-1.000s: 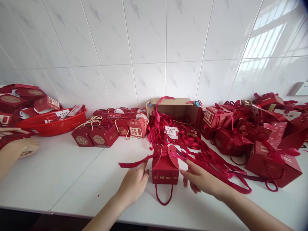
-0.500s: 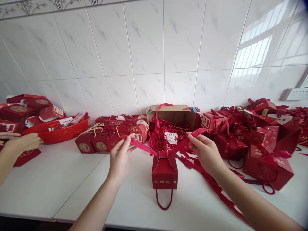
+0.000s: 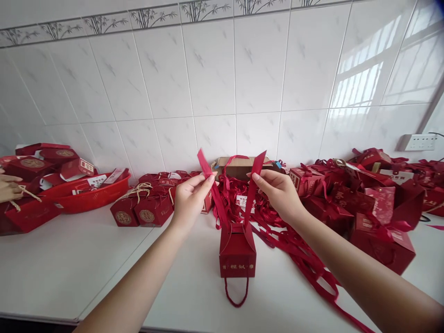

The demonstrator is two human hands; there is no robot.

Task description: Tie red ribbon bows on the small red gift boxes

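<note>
A small red gift box [image 3: 237, 252] with gold lettering stands on the white table in front of me, its red cord handle [image 3: 237, 303] hanging toward me. A red ribbon [image 3: 250, 199] runs through the top of the box, and both its ends are held up. My left hand [image 3: 194, 196] pinches the left end between thumb and fingers. The other end is pinched in my right hand [image 3: 277, 189], level with the left. Both ribbon tips stick up above my fingers. Behind the box lies a tangle of red ribbons [image 3: 231, 185], spilling from a cardboard box [image 3: 239, 162].
Red boxes tied with twine [image 3: 152, 210] stand left of centre. A red plastic basin [image 3: 93, 194] heaped with red boxes is further left, beside another person's hand [image 3: 9, 187]. Ribboned red boxes [image 3: 381, 240] pile up at right. Loose ribbons [image 3: 308, 259] trail toward the front edge.
My hands have risen and come closer together, drawing the ribbon ends from spread sideways to nearly upright. The view has tilted up. At left, the other person's hand has shifted on a red box.
</note>
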